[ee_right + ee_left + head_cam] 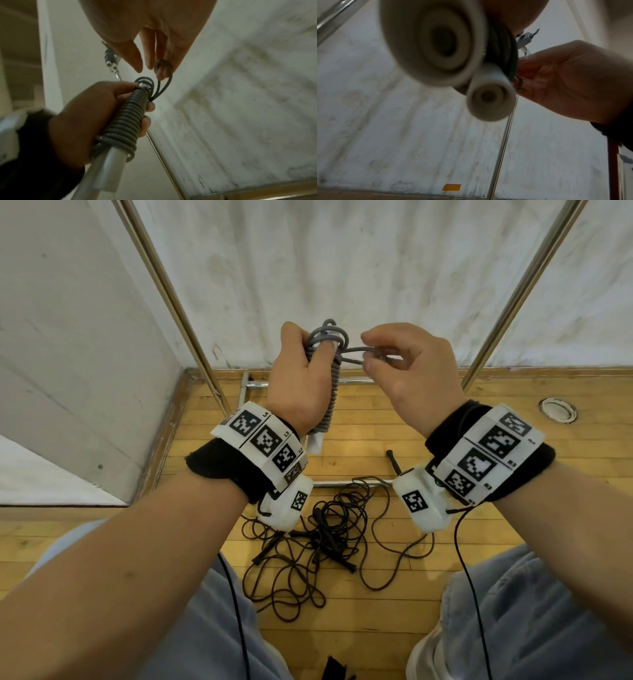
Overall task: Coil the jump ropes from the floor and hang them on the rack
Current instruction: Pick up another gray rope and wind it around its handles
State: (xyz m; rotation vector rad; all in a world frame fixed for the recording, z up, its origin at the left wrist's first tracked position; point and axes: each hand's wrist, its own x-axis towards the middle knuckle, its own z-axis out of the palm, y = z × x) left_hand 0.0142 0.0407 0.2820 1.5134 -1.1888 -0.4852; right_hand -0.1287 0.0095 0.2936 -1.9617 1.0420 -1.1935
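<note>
Round, perhaps plastic handles (435,44), coiled grey rope (125,119)

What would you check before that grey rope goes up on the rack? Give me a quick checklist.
1. Coil held firm: left hand grips the grey rope wound round its handles: ok.
2. Loose end controlled: right hand pinches the last loop at the top: ok.
3. End tucked or tied off: not ok, the loop is open.
4. Handles together: both white handle ends lie side by side: ok.
5. Rack hook free: cannot tell, only the rack poles show.
6. Other ropes: black ropes lie tangled on the floor: not ok.
</note>
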